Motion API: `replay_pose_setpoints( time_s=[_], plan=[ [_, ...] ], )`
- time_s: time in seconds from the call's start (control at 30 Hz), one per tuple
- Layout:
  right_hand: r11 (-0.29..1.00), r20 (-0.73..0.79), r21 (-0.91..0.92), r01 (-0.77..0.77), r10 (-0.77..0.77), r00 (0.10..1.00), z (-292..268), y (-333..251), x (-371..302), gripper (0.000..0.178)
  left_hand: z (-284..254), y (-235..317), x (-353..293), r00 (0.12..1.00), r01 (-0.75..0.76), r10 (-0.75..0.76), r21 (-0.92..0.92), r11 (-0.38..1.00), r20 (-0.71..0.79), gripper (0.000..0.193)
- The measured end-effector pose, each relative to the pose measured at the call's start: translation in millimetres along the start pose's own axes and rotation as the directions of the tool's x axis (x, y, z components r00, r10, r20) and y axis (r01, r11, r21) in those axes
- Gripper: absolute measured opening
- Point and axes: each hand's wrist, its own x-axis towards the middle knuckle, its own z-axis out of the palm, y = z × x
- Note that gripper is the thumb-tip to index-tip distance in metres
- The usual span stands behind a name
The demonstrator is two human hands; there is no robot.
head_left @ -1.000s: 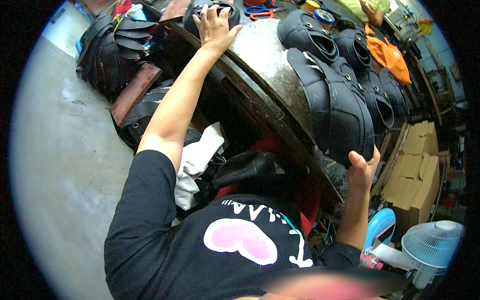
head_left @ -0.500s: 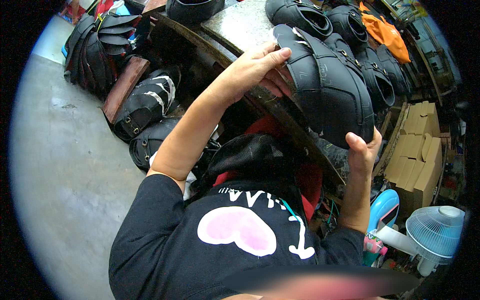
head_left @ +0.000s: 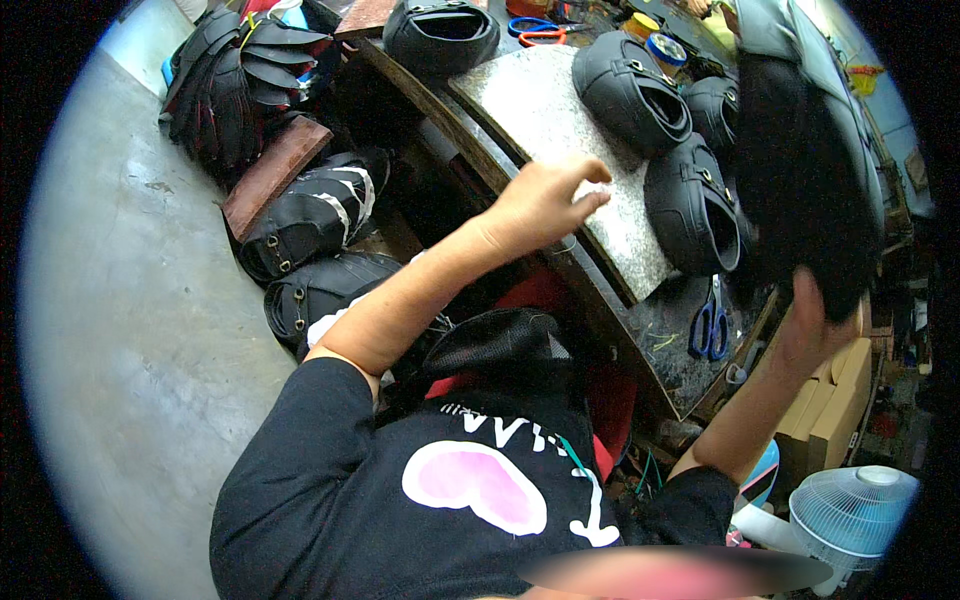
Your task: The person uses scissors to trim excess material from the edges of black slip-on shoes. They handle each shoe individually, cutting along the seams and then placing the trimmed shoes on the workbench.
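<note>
The main risk lies with the large black leather-like piece with a paler grey face [head_left: 800, 180], which stands up over the far right part of the work area, blurred, and appears to be carried by one side only. The right grip [head_left: 825, 320] is clenched on its lower end, thumb on the near side, while the left grip [head_left: 550, 205] is released, thumb and forefinger apart with nothing visible between them, over the edge of the pale speckled stone slab [head_left: 530, 100]. Held that way, the piece could fold over or twist out of the fingers, since its upper end seems to have no hand on it. A wide swing could also knock the rounded black leather shell with metal buckles [head_left: 700, 210] just beside it, or push that shell against the similar black buckled shell [head_left: 630, 95] behind. The dark-blue-handled scissors [head_left: 709, 325] lie on the dark, worn wooden counter [head_left: 655, 350] near its corner, so a sleeve or trailing edge might sweep them off, or their points might scratch the leather. Whether the piece touches the shells is unclear, as its dark surface merges with theirs in shadow.
</note>
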Motion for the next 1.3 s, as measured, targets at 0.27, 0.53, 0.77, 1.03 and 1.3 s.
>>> replay_pose_setpoints(
  time_s=[0.27, 0.53, 0.77, 1.03, 1.3],
  plan=[
    [0.739, 0.836, -0.364, 0.567, -0.01, 0.549, 149, 62, 89, 0.069, 1, -2, -35, 0.991, -0.089, 0.087, 0.011, 0.996, 0.102, 0.02],
    [0.797, 0.827, -0.326, 0.509, -0.02, 0.561, 195, 76, 84, 0.066, -34, -8, -96, 0.996, -0.032, 0.02, 0.125, 0.992, 0.092, 0.018],
    [0.806, 0.791, -0.315, 0.501, -0.068, 0.608, 236, 117, 68, 0.081, -58, -27, -137, 0.999, 0.054, -0.049, 0.402, 0.914, -0.021, 0.021],
    [0.951, 0.74, -0.052, 0.304, -0.168, 0.651, 162, 65, 75, 0.048, -194, -125, -203, 0.349, 0.703, -0.798, 0.7, -0.124, -0.492, 0.031],
    [0.945, 0.774, -0.037, 0.324, -0.178, 0.607, 101, 1, -4, 0.042, -213, -154, -265, 0.005, 0.684, -0.956, 0.698, -0.21, -0.293, 0.051]
  ],
)
